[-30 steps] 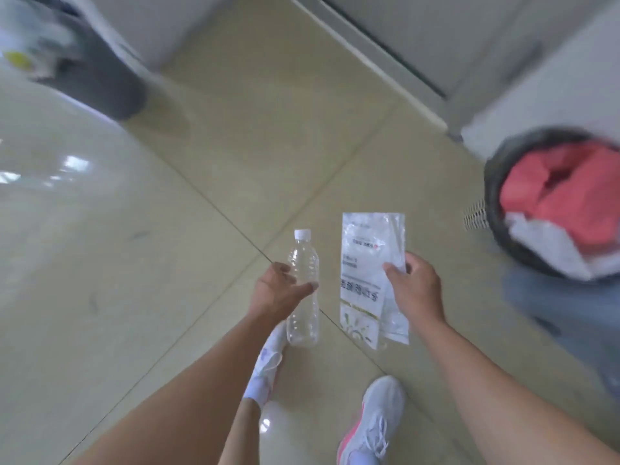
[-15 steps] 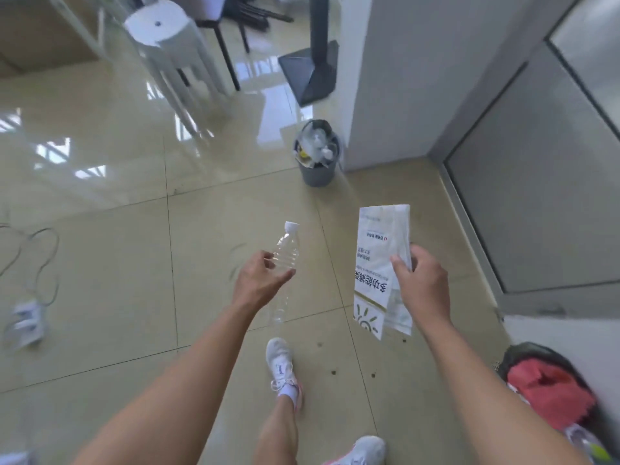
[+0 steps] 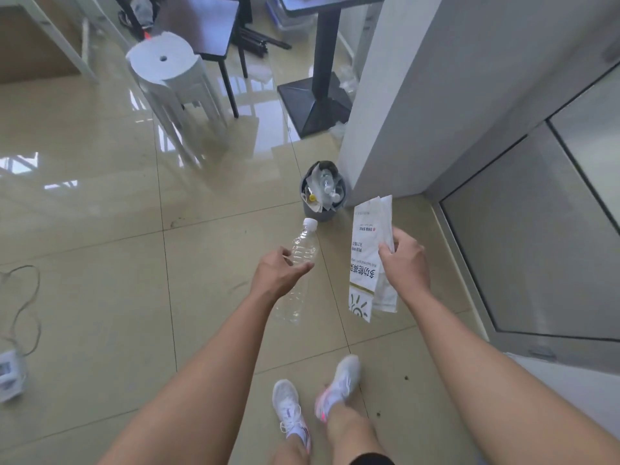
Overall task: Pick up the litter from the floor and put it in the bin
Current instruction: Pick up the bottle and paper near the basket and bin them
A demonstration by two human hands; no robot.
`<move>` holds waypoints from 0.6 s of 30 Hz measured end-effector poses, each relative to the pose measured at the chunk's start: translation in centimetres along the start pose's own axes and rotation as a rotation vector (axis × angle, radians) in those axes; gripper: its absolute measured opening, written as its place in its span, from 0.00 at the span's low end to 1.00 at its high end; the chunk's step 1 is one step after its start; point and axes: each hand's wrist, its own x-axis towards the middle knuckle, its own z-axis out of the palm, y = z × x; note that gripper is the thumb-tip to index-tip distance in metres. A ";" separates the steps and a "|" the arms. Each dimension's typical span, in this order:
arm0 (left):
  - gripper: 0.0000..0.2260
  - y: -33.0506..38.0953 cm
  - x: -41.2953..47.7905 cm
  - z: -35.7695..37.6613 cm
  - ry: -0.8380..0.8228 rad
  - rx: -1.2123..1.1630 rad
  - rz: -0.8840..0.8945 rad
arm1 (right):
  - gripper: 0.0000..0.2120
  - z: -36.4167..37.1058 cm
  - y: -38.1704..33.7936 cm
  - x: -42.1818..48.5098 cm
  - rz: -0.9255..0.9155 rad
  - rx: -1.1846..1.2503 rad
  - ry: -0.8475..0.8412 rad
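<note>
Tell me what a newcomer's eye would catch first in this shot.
First, the hands held out mid-view: the left hand grips a clear plastic bottle, and the right hand pinches a white printed packet beside it. Just beyond them a grey bin, full of litter, stands on the floor by the wall corner.

The glossy beige tiled floor (image 3: 100, 297) carries a full grey bin (image 3: 314, 214) beside the wall corner, stacked white stools (image 3: 164, 65), a black table base (image 3: 315, 105), a white power strip (image 3: 8, 377) at the left, and two white trainers (image 3: 288, 404).
</note>
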 end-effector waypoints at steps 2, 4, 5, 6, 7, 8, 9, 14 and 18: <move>0.32 2.0 2.8 -0.4 0.000 0.036 -0.017 | 0.07 0.3 -0.8 3.0 0.020 -0.003 -0.006; 0.32 4.0 6.4 -0.2 0.019 0.076 -0.050 | 0.07 1.2 -1.0 7.0 0.035 -0.009 -0.022; 0.32 4.9 8.5 0.0 0.027 0.085 -0.069 | 0.07 1.8 -1.0 9.4 0.041 -0.012 -0.030; 0.31 5.7 10.8 0.4 0.032 0.090 -0.087 | 0.07 2.6 -0.9 12.0 0.045 -0.019 -0.042; 0.31 6.5 13.4 0.9 0.033 0.092 -0.103 | 0.07 3.6 -0.8 14.8 0.050 -0.025 -0.056; 0.31 7.3 16.1 1.5 0.033 0.094 -0.114 | 0.08 4.6 -0.5 17.7 0.056 -0.029 -0.071; 0.31 8.2 19.0 2.1 0.032 0.093 -0.122 | 0.08 5.8 -0.2 20.7 0.063 -0.029 -0.092; 0.31 11.2 32.8 4.8 0.054 0.087 -0.162 | 0.15 11.5 0.5 34.1 0.118 -0.071 -0.260; 0.32 12.1 41.7 6.6 0.051 0.118 -0.157 | 0.18 15.7 -0.2 42.7 0.125 -0.096 -0.312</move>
